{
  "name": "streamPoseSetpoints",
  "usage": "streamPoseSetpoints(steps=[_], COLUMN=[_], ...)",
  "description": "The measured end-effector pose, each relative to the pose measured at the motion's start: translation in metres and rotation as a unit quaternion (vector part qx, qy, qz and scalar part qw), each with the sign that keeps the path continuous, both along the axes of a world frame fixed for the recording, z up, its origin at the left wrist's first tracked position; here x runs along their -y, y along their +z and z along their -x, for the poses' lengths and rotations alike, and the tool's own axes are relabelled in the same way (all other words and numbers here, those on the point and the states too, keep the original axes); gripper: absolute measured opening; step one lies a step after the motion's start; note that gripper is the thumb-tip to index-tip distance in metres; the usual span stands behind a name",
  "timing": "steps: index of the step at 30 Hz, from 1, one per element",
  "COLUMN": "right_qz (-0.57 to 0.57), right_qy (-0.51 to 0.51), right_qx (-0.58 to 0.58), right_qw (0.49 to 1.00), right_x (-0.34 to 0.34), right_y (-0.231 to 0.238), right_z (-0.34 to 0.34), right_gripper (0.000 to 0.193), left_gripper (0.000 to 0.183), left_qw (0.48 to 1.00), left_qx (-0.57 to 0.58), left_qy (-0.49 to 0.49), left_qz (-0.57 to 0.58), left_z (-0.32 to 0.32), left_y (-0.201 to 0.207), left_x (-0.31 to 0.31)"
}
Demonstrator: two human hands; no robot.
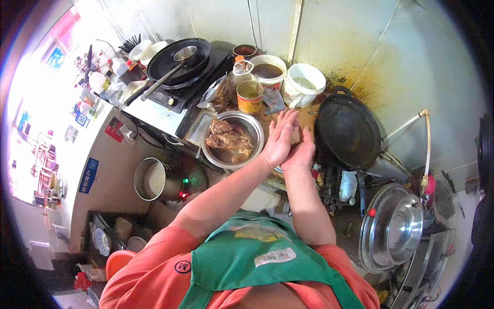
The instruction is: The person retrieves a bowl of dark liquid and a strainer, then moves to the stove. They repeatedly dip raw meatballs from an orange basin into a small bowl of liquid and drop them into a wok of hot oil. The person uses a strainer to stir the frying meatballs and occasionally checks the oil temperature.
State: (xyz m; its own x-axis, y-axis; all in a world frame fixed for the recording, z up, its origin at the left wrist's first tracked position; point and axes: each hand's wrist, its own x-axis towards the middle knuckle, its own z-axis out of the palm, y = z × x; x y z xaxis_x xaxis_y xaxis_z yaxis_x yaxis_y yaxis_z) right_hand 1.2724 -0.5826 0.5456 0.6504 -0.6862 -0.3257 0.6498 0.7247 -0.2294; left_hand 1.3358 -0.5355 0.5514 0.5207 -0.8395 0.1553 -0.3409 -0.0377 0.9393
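Observation:
My left hand (278, 138) and my right hand (302, 153) are pressed together over the worktop. The left hand's fingers lie nearly straight across the right one, which is cupped. Between the palms a little of a brownish lump (296, 135) shows; its kind is hidden by my fingers. Just left of my hands is a steel bowl (260, 125) with large pieces of browned, cooked-looking meat (226, 136) in it. A black wok (346, 131) stands to the right of my hands.
Behind my hands are an open tin (250, 98) and two white buckets (303, 85) with liquid. A pan and ladle (185, 53) rest on the cooktop at far left. A steel pot (150, 178) stands lower left, metal lids (393, 229) and a tap (426, 154) at right.

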Motion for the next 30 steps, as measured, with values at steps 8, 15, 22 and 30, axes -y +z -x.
streamPoseSetpoints(steps=[8, 15, 22, 30], right_qz=[0.685, 0.289, 0.418, 0.284], right_qy=[-0.164, -0.096, -0.172, -0.09], right_qx=[-0.148, -0.059, -0.13, -0.188], right_qw=[0.695, 0.951, 0.882, 0.936], right_x=[0.012, -0.015, -0.006, -0.019], right_y=[0.031, 0.012, -0.001, -0.001], right_z=[0.006, -0.001, 0.005, -0.003], right_gripper=[0.023, 0.052, 0.034, 0.037], left_gripper=[0.051, 0.056, 0.05, 0.048], left_qw=[0.691, 0.88, 0.754, 0.829], left_qx=[-0.708, -0.42, -0.643, -0.524], left_qy=[-0.012, 0.046, 0.061, 0.098], left_qz=[0.15, 0.218, 0.122, 0.169], left_z=[0.004, 0.015, 0.004, 0.01], left_y=[0.029, 0.02, 0.016, 0.027], left_x=[-0.01, -0.001, -0.001, -0.006])
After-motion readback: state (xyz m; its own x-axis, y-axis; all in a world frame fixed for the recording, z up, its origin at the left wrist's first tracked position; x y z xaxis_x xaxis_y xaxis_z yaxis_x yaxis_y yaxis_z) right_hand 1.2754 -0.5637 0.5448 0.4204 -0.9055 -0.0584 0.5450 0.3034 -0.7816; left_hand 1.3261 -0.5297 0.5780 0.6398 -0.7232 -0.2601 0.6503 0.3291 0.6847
